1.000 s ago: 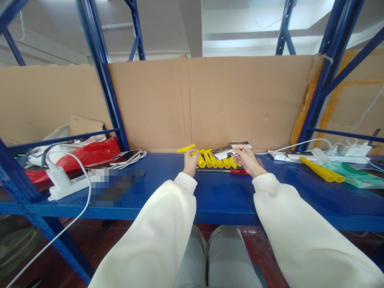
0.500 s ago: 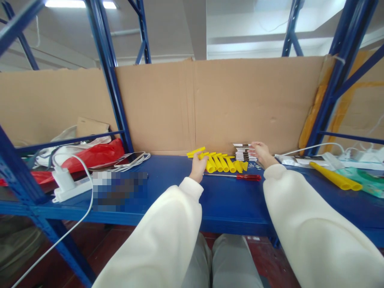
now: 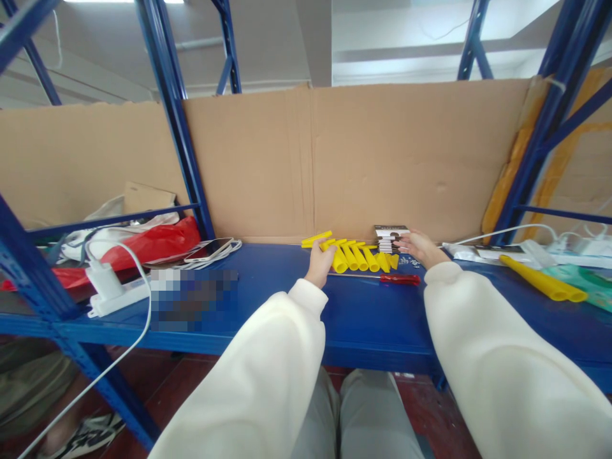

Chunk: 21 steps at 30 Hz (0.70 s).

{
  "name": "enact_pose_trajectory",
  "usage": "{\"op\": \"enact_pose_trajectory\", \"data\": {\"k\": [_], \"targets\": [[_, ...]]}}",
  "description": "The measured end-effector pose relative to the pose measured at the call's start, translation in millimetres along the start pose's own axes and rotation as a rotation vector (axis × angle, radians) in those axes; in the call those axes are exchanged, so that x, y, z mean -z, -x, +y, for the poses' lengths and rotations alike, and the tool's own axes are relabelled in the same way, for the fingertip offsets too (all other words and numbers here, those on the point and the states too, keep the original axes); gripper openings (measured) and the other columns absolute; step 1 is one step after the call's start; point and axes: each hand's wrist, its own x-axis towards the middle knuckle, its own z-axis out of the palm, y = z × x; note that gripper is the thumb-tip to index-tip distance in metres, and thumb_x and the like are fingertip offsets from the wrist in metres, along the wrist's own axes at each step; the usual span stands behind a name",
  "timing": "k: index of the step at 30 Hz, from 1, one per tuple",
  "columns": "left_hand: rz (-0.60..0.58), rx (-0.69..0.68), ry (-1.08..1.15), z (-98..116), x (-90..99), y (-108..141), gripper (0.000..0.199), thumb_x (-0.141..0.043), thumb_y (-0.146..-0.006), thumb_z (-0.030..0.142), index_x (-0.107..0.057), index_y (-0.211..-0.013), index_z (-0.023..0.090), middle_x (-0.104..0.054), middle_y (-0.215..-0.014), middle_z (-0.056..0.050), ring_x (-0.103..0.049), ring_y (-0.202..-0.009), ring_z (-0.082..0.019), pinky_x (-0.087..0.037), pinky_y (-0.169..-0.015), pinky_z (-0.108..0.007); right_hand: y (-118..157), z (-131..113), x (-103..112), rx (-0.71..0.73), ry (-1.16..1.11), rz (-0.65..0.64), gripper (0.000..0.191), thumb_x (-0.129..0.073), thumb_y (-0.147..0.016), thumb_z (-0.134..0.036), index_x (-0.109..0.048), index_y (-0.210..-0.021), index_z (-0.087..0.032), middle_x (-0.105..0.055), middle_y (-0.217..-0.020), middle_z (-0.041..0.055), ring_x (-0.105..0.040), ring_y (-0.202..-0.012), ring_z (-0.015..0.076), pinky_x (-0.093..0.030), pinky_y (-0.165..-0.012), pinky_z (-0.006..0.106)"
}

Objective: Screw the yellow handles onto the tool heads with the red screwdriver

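My left hand is closed at the left end of a row of yellow tubes, its fingers around a yellow tube that pokes out above them. My right hand pinches the right edge of a stack of small white-and-black packets; how many it grips I cannot make out. Small loose metal bits lie under that hand. A screwdriver with a red handle rests in front of the tubes, its shaft pointing left.
Two longer yellow tubes lie at the right beside a green package. On the left are a white power strip, a red bag and a phone with a coiled cable. Cardboard walls the back; blue rack posts flank the shelf.
The view has shifted slightly. The top of the packet stack now shows a darker face at my right hand. My left hand stays at the tubes.
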Motion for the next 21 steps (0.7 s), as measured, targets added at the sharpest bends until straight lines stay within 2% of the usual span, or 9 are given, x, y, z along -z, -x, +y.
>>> {"op": "enact_pose_trajectory", "data": {"k": [5, 8, 11, 13, 16, 19, 21], "targets": [[-0.007, 0.003, -0.016, 1, 0.0, 0, 0.039, -0.063, -0.086, 0.008, -0.058, -0.124, 0.017, -0.071, -0.092, -0.006, -0.067, -0.068, -0.013, -0.054, -0.063, -0.022, 1, 1, 2, 0.038, 0.055, -0.01, 0.049, -0.062, -0.083, -0.003, -0.047, -0.123, -0.027, -0.068, -0.086, -0.0015, -0.068, -0.057, 0.0115, -0.052, -0.047, 0.019], [0.018, -0.001, 0.02, 1, -0.1, 0, 0.049, -0.064, -0.082, 0.004, -0.056, -0.129, 0.016, -0.071, -0.098, -0.007, -0.069, -0.075, -0.015, -0.055, -0.067, -0.023, 2, 1, 4, 0.081, 0.131, 0.02, 0.042, -0.065, -0.079, -0.004, -0.052, -0.114, -0.024, -0.068, -0.087, 0.0015, -0.067, -0.058, 0.0125, -0.051, -0.047, 0.021], [0.022, -0.025, 0.088, 1, 0.9, -2, 0.063, -0.063, -0.076, -0.002, -0.051, -0.136, 0.016, -0.071, -0.105, -0.008, -0.07, -0.082, -0.016, -0.055, -0.073, -0.023, 7, 2, 6, 0.18, 0.258, 0.046, 0.034, -0.07, -0.074, -0.006, -0.058, -0.102, -0.021, -0.07, -0.086, 0.0037, -0.066, -0.059, 0.0139, -0.051, -0.05, 0.023], [-0.006, -0.042, 0.099, -1, 2.0, -3, 0.062, -0.063, -0.074, -0.001, -0.053, -0.133, 0.016, -0.071, -0.102, -0.007, -0.068, -0.078, -0.015, -0.055, -0.072, -0.024, 14, 3, 6, 0.282, 0.373, 0.033, 0.025, -0.07, -0.073, -0.007, -0.06, -0.092, -0.02, -0.07, -0.081, 0.004, -0.065, -0.058, 0.0142, -0.05, -0.052, 0.024], [-0.06, -0.046, 0.074, -2, 3.2, -5, 0.046, -0.067, -0.073, 0.006, -0.06, -0.118, 0.016, -0.069, -0.09, -0.003, -0.063, -0.063, -0.013, -0.052, -0.065, -0.024, 30, 5, 4, 0.425, 0.576, -0.107, 0.01, -0.069, -0.077, -0.014, -0.062, -0.072, -0.02, -0.068, -0.068, 0.0029, -0.061, -0.057, 0.0143, -0.05, -0.056, 0.025], [-0.099, -0.022, 0.088, -2, 3.8, -5, 0.037, -0.069, -0.072, 0.011, -0.062, -0.108, 0.016, -0.066, -0.08, 0.0, -0.058, -0.056, -0.011, -0.05, -0.062, -0.025, 46, 6, 4, 0.507, 0.739, -0.331, 0.019, -0.071, -0.078, -0.022, -0.062, -0.061, -0.02, -0.067, -0.062, 0.0018, -0.062, -0.06, 0.0165, -0.052, -0.063, 0.028], [-0.108, -0.002, 0.107, 0, 4.2, -3, 0.037, -0.068, -0.071, 0.012, -0.063, -0.108, 0.017, -0.063, -0.075, 0.002, -0.057, -0.054, -0.011, -0.049, -0.06, -0.025, 56, 7, 5, 0.528, 0.821, -0.457, 0.019, -0.075, -0.076, -0.026, -0.066, -0.06, -0.02, -0.069, -0.064, 0.0019, -0.064, -0.065, 0.0181, -0.053, -0.069, 0.029]]}}
